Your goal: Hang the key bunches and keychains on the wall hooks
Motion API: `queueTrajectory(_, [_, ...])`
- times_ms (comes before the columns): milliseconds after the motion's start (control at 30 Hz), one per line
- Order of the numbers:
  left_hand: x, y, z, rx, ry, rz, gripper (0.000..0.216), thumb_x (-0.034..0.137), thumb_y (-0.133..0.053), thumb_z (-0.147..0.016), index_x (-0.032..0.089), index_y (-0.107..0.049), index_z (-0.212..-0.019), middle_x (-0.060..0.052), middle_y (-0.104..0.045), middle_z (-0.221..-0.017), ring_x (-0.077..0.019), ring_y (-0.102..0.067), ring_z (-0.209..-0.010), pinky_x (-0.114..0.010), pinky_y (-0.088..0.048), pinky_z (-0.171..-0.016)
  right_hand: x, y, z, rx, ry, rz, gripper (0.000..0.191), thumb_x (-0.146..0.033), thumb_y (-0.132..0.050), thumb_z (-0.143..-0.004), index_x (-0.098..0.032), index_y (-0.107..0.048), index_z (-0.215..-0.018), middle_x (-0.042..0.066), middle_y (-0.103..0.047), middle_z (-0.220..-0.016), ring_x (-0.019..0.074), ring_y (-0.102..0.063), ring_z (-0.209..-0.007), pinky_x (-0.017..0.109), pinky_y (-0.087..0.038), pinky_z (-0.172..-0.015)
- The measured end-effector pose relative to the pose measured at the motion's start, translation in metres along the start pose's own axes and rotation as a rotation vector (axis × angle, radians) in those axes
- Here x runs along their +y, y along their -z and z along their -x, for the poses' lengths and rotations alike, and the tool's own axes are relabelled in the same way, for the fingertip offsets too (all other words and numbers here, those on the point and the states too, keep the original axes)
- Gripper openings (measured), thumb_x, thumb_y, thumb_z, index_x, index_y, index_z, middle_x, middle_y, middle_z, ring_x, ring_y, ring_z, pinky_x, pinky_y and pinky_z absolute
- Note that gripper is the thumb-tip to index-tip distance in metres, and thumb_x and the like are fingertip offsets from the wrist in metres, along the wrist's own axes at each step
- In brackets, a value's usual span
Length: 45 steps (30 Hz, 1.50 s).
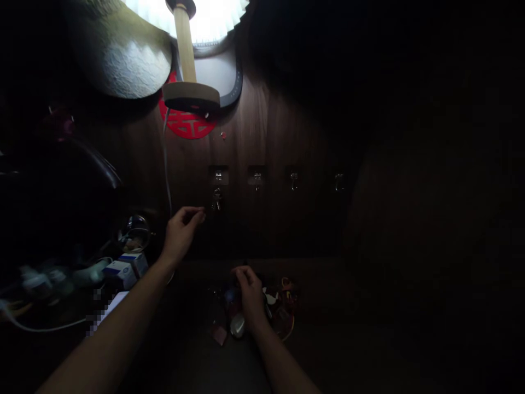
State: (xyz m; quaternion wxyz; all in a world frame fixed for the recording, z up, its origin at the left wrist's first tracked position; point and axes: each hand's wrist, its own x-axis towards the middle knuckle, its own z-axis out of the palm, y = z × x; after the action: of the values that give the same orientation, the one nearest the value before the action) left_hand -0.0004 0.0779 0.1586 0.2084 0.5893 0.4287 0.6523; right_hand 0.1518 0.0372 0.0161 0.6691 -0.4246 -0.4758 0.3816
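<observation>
My left hand [182, 230] is raised to the wood-veneer wall [262, 142], its fingertips pinched together. I cannot tell if they hold something small. Just right of those fingertips, a small bunch of keys [217, 200] hangs from the first of several adhesive wall hooks [218, 176]. The other hooks, such as one [257, 178] beside it, look bare in the dimness. My right hand [250, 293] is curled over a heap of key rings and trinkets [235, 312] on a dark surface, and its fingers touch the heap.
A lamp with a pleated white shade [184, 22] and wooden stem stands above, over a red paper-cut ornament [187, 121]. A cable [166, 164] runs down the wall. Boxes [125, 268], a round glass object [136, 231] and cords lie at the left.
</observation>
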Motion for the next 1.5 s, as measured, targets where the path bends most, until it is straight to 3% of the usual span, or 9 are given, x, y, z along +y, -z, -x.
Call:
queueTrajectory(200, [0.018,-0.015,-0.053,-0.059,-0.262,-0.214,0.023,0.024,-0.062,-0.073,0.021,-0.058,-0.096,-0.003,-0.07,-0.097,-0.0171,-0.064,-0.093,-0.031,-0.048,-0.083,0.001,-0.002,0.0,-0.014,0.027,0.035,0.025,-0.042,-0.053,-0.076,-0.02,-0.06,-0.068,-0.001,-0.06,-0.067,0.0155,-0.054,-0.07,0.024,-0.04,-0.065])
queueTrajectory(300, [0.02,-0.022,-0.068,-0.121,-0.351,-0.362,0.018,0.022,-0.063,-0.074,0.023,-0.062,-0.092,0.0,-0.071,-0.091,-0.0179,-0.065,-0.088,-0.03,-0.048,-0.081,0.0,-0.002,0.0,-0.044,0.044,0.068,0.023,-0.039,-0.052,-0.078,-0.02,-0.06,-0.069,0.0,-0.06,-0.068,0.0156,-0.055,-0.071,0.024,-0.041,-0.067])
queueTrajectory(567, [0.006,-0.031,-0.093,-0.22,-0.49,-0.469,0.022,0.017,-0.064,-0.071,0.024,-0.066,-0.092,-0.002,-0.07,-0.096,-0.0199,-0.064,-0.091,-0.032,-0.046,-0.085,-0.001,-0.003,0.001,-0.056,0.042,0.101,0.022,-0.038,-0.053,-0.077,-0.02,-0.06,-0.067,-0.001,-0.06,-0.065,0.0157,-0.055,-0.069,0.023,-0.041,-0.063])
queueTrajectory(733, [0.006,-0.029,-0.099,-0.241,-0.443,-0.516,0.014,0.019,-0.064,-0.07,0.023,-0.07,-0.083,-0.003,-0.071,-0.089,-0.0215,-0.065,-0.087,-0.033,-0.047,-0.083,0.0,-0.003,0.001,-0.069,0.039,0.112,0.022,-0.038,-0.052,-0.077,-0.02,-0.061,-0.067,-0.001,-0.059,-0.064,0.0154,-0.055,-0.068,0.023,-0.04,-0.062])
queueTrajectory(867, [0.004,-0.025,-0.103,-0.328,-0.373,-0.431,0.016,0.02,-0.063,-0.069,0.026,-0.072,-0.081,0.0,-0.073,-0.089,-0.0212,-0.065,-0.089,-0.032,-0.047,-0.083,0.0,-0.003,0.001,-0.059,0.062,0.107,0.023,-0.037,-0.052,-0.077,-0.02,-0.061,-0.066,-0.001,-0.06,-0.064,0.0158,-0.056,-0.069,0.024,-0.041,-0.064])
queueTrajectory(967, [-0.001,-0.027,-0.101,-0.304,-0.309,-0.345,0.019,0.019,-0.061,-0.069,0.024,-0.072,-0.085,-0.001,-0.073,-0.089,-0.02,-0.065,-0.089,-0.032,-0.047,-0.084,0.0,-0.003,0.001,-0.059,0.07,0.111,0.022,-0.037,-0.052,-0.077,-0.02,-0.061,-0.065,-0.001,-0.06,-0.063,0.0159,-0.055,-0.068,0.024,-0.041,-0.063])
queueTrajectory(1233, [-0.033,-0.037,-0.057,-0.034,-0.216,-0.343,0.052,0.006,-0.056,-0.068,0.018,-0.055,-0.119,-0.01,-0.059,-0.112,-0.023,-0.055,-0.108,-0.04,-0.041,-0.096,-0.001,0.002,-0.002,-0.021,0.042,0.107,0.022,-0.039,-0.054,-0.075,-0.02,-0.06,-0.065,-0.001,-0.059,-0.064,0.0157,-0.054,-0.068,0.024,-0.04,-0.065])
queueTrajectory(1333, [-0.051,-0.037,-0.017,0.033,-0.147,-0.336,0.054,0.008,-0.054,-0.072,0.02,-0.048,-0.123,-0.01,-0.056,-0.117,-0.0234,-0.052,-0.113,-0.042,-0.04,-0.098,-0.001,0.004,-0.002,-0.021,0.039,0.105,0.024,-0.04,-0.053,-0.075,-0.019,-0.059,-0.065,-0.002,-0.058,-0.063,0.0155,-0.053,-0.066,0.024,-0.039,-0.064])
queueTrajectory(1500, [-0.086,-0.031,0.068,-0.057,-0.018,-0.248,0.047,0.008,-0.049,-0.074,0.02,-0.05,-0.119,-0.01,-0.058,-0.118,-0.0205,-0.056,-0.11,-0.041,-0.042,-0.097,-0.003,0.005,0.001,-0.024,0.061,0.147,0.024,-0.04,-0.052,-0.074,-0.019,-0.06,-0.065,-0.001,-0.059,-0.064,0.0162,-0.054,-0.068,0.025,-0.039,-0.066])
